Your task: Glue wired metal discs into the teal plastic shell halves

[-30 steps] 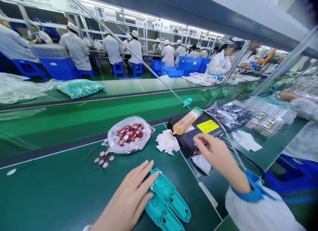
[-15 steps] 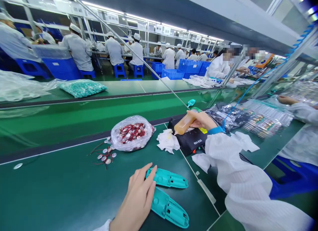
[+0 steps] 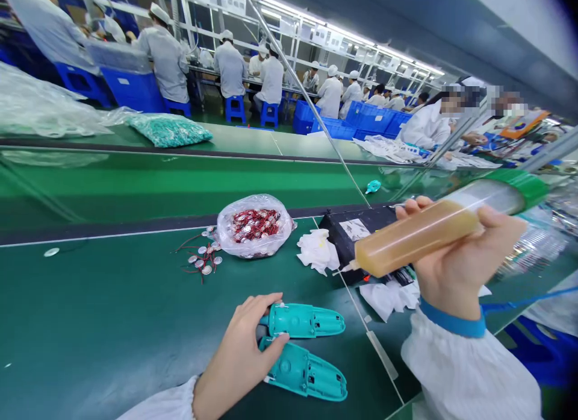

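Two teal plastic housing halves lie side by side on the green worktop, hollow sides up. My left hand point(image 3: 246, 341) spans the near-left end of the upper housing half point(image 3: 293, 320), fingers at its far edge and thumb at its near edge. That thumb also lies over the end of the lower housing half point(image 3: 311, 372). Raised at the right, my right hand point(image 3: 460, 251) is wrapped round a clear glue bottle point(image 3: 406, 239) of amber liquid. Its green base points up and right; its thin nozzle tilts down and left, apart from the housings. A blue wristband point(image 3: 451, 317) circles my right wrist.
A plastic bag point(image 3: 255, 227) of red-wired metal discs stands behind the housings, with several loose discs point(image 3: 206, 260) beside it. Crumpled tissue point(image 3: 318, 251) lies against a black box point(image 3: 347, 227). A slanting metal bar crosses the view. Co-workers sit beyond the conveyor.
My right hand has lifted the glue bottle off the black box area, toward me. My left thumb has spread away from the fingers, round the upper housing's end. The view has shifted.
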`<state>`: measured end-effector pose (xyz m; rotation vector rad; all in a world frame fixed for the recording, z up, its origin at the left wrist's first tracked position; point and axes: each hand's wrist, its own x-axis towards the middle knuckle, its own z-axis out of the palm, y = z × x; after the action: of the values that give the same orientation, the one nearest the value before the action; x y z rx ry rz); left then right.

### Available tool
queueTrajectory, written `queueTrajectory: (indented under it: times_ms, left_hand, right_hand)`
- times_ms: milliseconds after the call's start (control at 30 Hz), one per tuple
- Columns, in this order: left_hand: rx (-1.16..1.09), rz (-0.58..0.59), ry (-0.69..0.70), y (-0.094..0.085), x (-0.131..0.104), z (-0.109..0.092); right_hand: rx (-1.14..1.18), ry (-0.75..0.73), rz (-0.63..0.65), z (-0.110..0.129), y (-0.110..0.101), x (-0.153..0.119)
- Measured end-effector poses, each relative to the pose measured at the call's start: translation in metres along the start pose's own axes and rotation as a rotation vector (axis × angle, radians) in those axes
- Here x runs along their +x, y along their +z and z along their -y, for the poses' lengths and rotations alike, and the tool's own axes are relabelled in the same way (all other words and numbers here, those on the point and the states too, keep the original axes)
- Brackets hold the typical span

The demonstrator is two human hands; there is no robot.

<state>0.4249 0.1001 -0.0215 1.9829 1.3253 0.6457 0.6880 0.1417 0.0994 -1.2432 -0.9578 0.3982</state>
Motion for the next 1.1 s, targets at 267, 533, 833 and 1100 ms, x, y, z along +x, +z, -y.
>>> queueTrajectory:
  times_ms: [267, 533, 833, 1100]
  left_hand:
    - [-0.077, 0.023, 0.038, -0.007, 0.001, -0.008]
    - [-0.116, 0.065, -0.024, -0.006, 0.002, -0.010]
    - [-0.141, 0.092, -0.037, -0.004, 0.001, -0.007]
    - [-0.160, 0.103, -0.058, -0.004, 0.003, -0.008]
  right_hand:
    - [0.331, 0.141, 0.149, -0.017, 0.037, -0.054]
    - [0.358, 0.114, 0.217, -0.024, 0.048, -0.067]
    - [0.288, 0.139, 0.247, -0.028, 0.050, -0.070]
    - [0.289, 0.106, 0.247, -0.029, 0.052, -0.070]
